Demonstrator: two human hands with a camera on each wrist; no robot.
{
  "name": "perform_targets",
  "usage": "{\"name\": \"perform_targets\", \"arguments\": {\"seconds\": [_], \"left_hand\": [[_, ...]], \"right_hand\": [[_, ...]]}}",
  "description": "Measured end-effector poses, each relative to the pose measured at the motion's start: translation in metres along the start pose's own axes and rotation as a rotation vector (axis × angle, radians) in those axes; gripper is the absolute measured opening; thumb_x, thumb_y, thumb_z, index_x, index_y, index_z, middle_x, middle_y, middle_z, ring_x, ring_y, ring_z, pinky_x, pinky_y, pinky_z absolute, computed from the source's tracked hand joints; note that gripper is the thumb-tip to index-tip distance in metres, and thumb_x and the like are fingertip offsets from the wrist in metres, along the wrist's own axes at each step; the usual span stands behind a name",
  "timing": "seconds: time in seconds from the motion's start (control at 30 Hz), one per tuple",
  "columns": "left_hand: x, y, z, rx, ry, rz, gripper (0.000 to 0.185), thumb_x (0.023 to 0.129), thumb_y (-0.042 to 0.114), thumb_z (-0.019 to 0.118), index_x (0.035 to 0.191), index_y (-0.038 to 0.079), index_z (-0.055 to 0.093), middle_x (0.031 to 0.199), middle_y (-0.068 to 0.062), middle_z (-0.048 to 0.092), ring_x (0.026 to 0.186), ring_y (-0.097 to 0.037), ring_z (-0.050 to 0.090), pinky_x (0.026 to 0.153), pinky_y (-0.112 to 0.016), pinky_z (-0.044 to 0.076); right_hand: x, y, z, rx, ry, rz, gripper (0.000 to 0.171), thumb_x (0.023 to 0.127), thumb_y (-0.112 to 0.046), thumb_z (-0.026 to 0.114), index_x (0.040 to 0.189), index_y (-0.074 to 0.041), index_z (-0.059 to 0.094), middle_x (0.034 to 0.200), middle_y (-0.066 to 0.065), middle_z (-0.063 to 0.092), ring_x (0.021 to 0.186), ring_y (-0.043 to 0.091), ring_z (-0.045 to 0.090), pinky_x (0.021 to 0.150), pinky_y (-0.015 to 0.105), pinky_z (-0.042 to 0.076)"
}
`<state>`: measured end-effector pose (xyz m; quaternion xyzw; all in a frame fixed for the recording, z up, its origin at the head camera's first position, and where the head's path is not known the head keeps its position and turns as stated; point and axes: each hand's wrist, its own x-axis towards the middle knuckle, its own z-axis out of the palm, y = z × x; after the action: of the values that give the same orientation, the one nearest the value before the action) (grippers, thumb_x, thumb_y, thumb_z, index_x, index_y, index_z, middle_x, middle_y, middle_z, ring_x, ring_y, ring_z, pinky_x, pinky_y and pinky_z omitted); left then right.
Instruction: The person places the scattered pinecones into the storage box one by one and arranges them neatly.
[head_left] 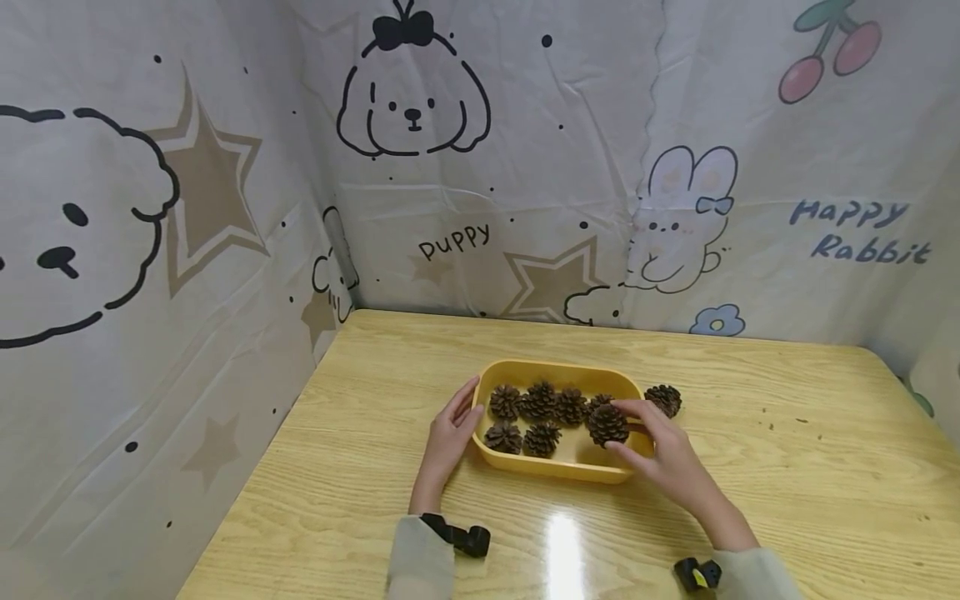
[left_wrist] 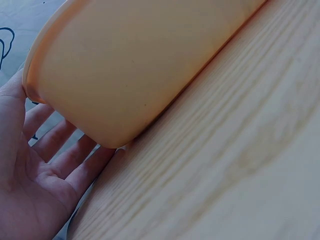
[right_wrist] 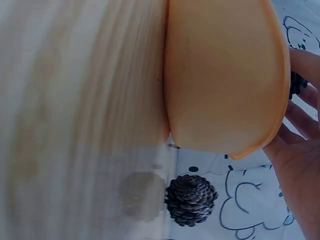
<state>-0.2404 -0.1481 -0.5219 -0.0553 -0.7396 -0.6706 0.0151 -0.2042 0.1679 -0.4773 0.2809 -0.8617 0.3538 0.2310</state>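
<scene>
A yellow plastic bin (head_left: 551, 470) stands on the table with several brown pine cones (head_left: 540, 400) in it, most of them toward its left and back. My left hand (head_left: 447, 429) holds the bin's left end, its thumb at the rim and the fingers along the outer wall; the left wrist view shows this hand (left_wrist: 47, 165) from below. Above the right part of the bin, my right hand (head_left: 667, 454) pinches a pine cone (head_left: 608, 425) between thumb and fingers. In the right wrist view, the bin wall (right_wrist: 225, 75) mostly hides that cone.
One loose pine cone (head_left: 663, 401) lies on the table just beyond the bin's right end. The wooden table (head_left: 360, 400) meets printed cloth (head_left: 525, 192) at its back and left. Small dark crumbs lie to the right.
</scene>
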Motion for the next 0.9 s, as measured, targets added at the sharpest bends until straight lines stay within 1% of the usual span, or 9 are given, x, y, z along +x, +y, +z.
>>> {"name": "perform_targets", "arguments": {"seconds": [0.13,0.23,0.33,0.43,0.57,0.67,0.7,0.8,0.9], "left_hand": [[0.0,0.002,0.0,0.008,0.005,-0.018,0.05,0.101,0.022,0.054,0.15,0.02,0.042,0.155,-0.011,0.041,0.142,-0.029,0.043,0.117,-0.043,0.039],[-0.002,0.01,0.0,0.004,0.005,-0.028,0.05,0.101,0.018,0.053,0.15,0.016,0.042,0.155,-0.013,0.041,0.142,-0.031,0.042,0.117,-0.044,0.039],[-0.007,0.023,-0.001,0.006,-0.004,-0.028,0.049,0.101,0.014,0.053,0.149,0.011,0.042,0.154,-0.016,0.041,0.142,-0.033,0.042,0.116,-0.045,0.039],[-0.011,0.033,-0.001,0.015,-0.012,-0.03,0.049,0.101,0.012,0.052,0.149,0.009,0.042,0.153,-0.017,0.042,0.141,-0.034,0.042,0.116,-0.047,0.039],[-0.007,0.02,0.0,0.005,-0.001,-0.014,0.05,0.101,0.018,0.053,0.149,0.013,0.042,0.154,-0.015,0.042,0.141,-0.033,0.043,0.116,-0.045,0.04],[-0.005,0.014,0.0,-0.001,0.002,-0.011,0.05,0.101,0.02,0.054,0.149,0.015,0.042,0.154,-0.014,0.043,0.141,-0.032,0.043,0.116,-0.044,0.04],[-0.006,0.015,-0.001,-0.001,0.0,-0.014,0.05,0.101,0.02,0.054,0.149,0.015,0.043,0.154,-0.014,0.043,0.141,-0.031,0.043,0.116,-0.044,0.04],[-0.01,0.027,-0.001,-0.009,-0.007,-0.034,0.05,0.101,0.017,0.054,0.149,0.012,0.043,0.154,-0.015,0.042,0.141,-0.033,0.043,0.116,-0.046,0.039],[-0.012,0.031,0.0,-0.015,-0.005,-0.035,0.05,0.101,0.016,0.054,0.149,0.011,0.042,0.154,-0.016,0.042,0.141,-0.034,0.042,0.117,-0.047,0.038]], "right_hand": [[0.005,0.0,0.002,-0.06,-0.083,-0.017,0.058,0.075,-0.005,0.081,0.128,0.0,0.057,0.123,0.013,0.064,0.112,0.028,0.06,0.087,0.027,0.06],[0.009,-0.001,0.003,-0.061,-0.143,-0.03,0.057,0.077,-0.005,0.08,0.128,0.003,0.056,0.123,0.015,0.063,0.112,0.032,0.06,0.083,0.038,0.061],[0.013,-0.003,0.003,-0.063,-0.197,-0.02,0.057,0.078,-0.006,0.08,0.128,0.003,0.056,0.122,0.015,0.063,0.11,0.032,0.062,0.084,0.041,0.061],[0.016,-0.005,0.003,-0.075,-0.261,0.021,0.055,0.08,-0.01,0.079,0.129,0.0,0.056,0.122,0.014,0.064,0.109,0.031,0.064,0.085,0.042,0.06],[0.02,-0.008,0.002,-0.083,-0.344,0.082,0.053,0.084,-0.014,0.076,0.131,-0.002,0.055,0.126,0.013,0.062,0.111,0.031,0.063,0.09,0.046,0.058],[0.023,-0.01,0.002,-0.088,-0.385,0.102,0.051,0.085,-0.015,0.075,0.129,-0.003,0.055,0.126,0.013,0.062,0.113,0.031,0.062,0.092,0.047,0.057],[0.024,-0.01,0.002,-0.088,-0.395,0.106,0.05,0.085,-0.015,0.075,0.129,-0.003,0.055,0.126,0.013,0.063,0.114,0.031,0.062,0.092,0.047,0.056],[0.026,-0.011,0.004,-0.084,-0.423,0.115,0.049,0.085,-0.016,0.075,0.128,-0.002,0.055,0.125,0.014,0.063,0.113,0.032,0.062,0.092,0.047,0.056],[0.027,-0.011,0.006,-0.073,-0.442,0.133,0.049,0.086,-0.016,0.075,0.128,-0.001,0.054,0.125,0.015,0.063,0.113,0.034,0.062,0.091,0.047,0.057]]}}
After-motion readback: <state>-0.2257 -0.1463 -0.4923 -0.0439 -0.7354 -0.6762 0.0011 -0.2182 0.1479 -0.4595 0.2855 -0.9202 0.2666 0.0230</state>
